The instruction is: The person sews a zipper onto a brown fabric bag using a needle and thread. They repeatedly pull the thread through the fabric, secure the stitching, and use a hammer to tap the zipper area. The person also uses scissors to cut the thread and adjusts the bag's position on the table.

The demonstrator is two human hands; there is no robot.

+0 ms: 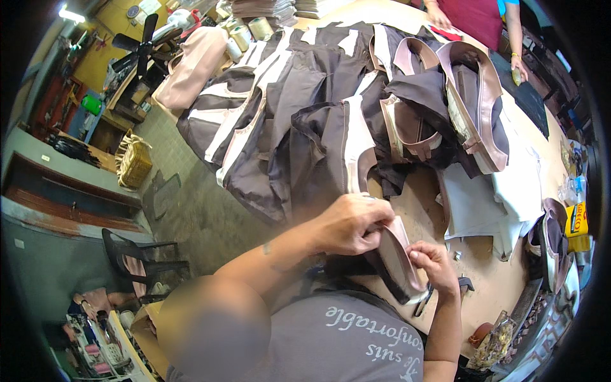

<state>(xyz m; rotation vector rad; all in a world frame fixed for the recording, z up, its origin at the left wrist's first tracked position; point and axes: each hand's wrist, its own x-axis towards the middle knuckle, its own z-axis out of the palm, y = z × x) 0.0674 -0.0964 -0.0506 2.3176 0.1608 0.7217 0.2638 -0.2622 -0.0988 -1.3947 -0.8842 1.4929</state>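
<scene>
The left hand (pixel 358 223) and right hand (pixel 437 265) are pinching a bag piece (pixel 396 260); dark cloth (pixel 319 140) is lying beyond their grip.

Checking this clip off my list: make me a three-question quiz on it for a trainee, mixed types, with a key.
1. True or false: the left hand and the right hand both hold the pink-and-dark piece.
2. Which of these is nearest the hands?
A. the wicker basket
B. the white sheets on the table
C. the thread spools
3. Fill in: the fan at upper left has ____ blades (colour).

Key: 1. True. 2. B. 3. Black.
</scene>
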